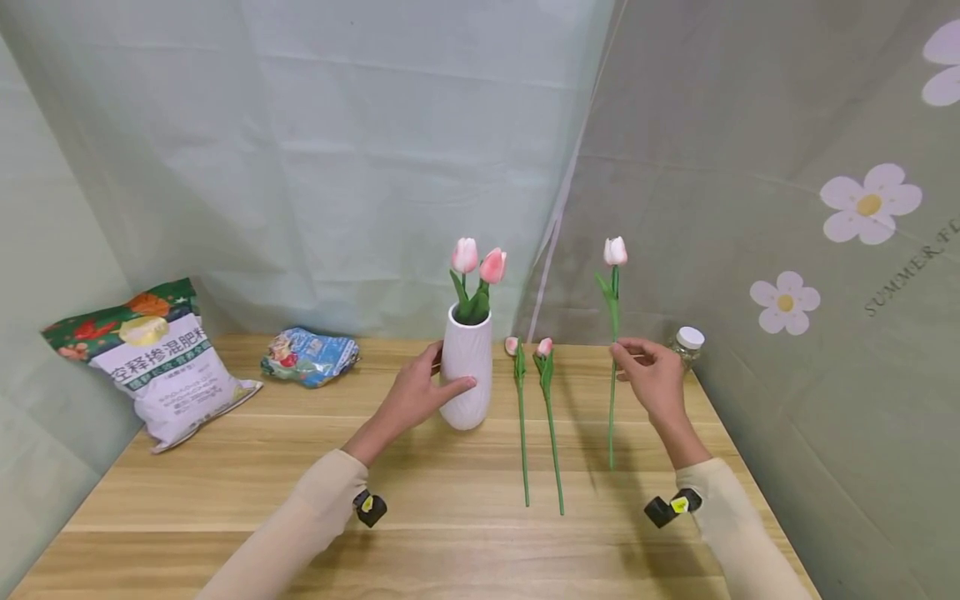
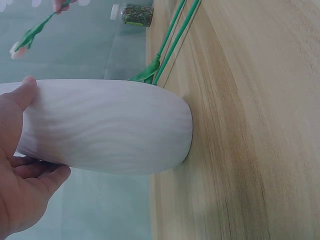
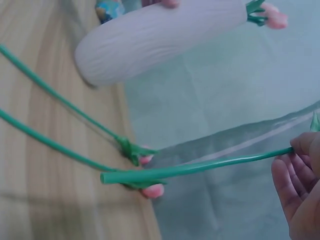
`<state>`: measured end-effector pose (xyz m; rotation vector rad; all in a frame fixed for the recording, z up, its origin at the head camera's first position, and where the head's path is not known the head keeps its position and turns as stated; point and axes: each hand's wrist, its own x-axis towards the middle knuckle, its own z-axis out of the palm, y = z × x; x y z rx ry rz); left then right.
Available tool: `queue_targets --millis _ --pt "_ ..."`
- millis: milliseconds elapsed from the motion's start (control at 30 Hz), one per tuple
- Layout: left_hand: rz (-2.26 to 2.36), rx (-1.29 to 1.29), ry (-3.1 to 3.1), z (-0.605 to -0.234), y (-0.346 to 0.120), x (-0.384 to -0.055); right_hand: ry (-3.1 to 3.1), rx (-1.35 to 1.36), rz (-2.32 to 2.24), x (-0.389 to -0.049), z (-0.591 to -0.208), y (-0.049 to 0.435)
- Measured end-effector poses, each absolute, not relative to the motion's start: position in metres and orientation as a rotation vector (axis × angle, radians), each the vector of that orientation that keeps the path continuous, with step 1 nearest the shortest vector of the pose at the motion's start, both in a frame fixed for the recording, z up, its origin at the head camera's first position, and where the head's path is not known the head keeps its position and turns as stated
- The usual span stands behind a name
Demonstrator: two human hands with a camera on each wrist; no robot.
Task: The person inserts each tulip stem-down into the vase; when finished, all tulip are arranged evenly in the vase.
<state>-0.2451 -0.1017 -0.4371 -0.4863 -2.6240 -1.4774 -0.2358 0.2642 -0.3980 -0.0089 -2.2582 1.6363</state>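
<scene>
A white ribbed vase (image 1: 467, 367) stands upright on the table with two pink tulips (image 1: 480, 265) in it. My left hand (image 1: 420, 392) grips the vase from its left side, thumb across the front and fingers round the back, as the left wrist view (image 2: 30, 165) also has it. Between thumb and fingers, my right hand (image 1: 654, 379) pinches the stem of a pale pink tulip (image 1: 615, 252), held upright. In the right wrist view its green stem (image 3: 200, 167) points toward the camera. Two more tulips (image 1: 522, 417) (image 1: 553, 425) lie on the table between the vase and my right hand.
A large white and green fertilizer bag (image 1: 172, 375) leans at the far left. Beside it lies a crumpled blue packet (image 1: 311, 357). Behind my right hand stands a jar with a white lid (image 1: 689, 339). Cloth curtains (image 1: 420, 167) hang behind the wooden table (image 1: 450, 517).
</scene>
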Motion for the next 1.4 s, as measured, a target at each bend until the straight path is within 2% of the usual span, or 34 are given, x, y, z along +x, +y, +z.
queue_targets --millis 567,1400 --pt "-1.477 -0.479 -2.633 -0.436 -0.102 -0.244 -2.115 0.139 1.665 -0.232 -0.348 0.240" --pt "-1.484 -0.476 -2.626 -0.437 -0.102 -0.245 -1.788 0.380 1.798 -0.238 -0.312 0.206"
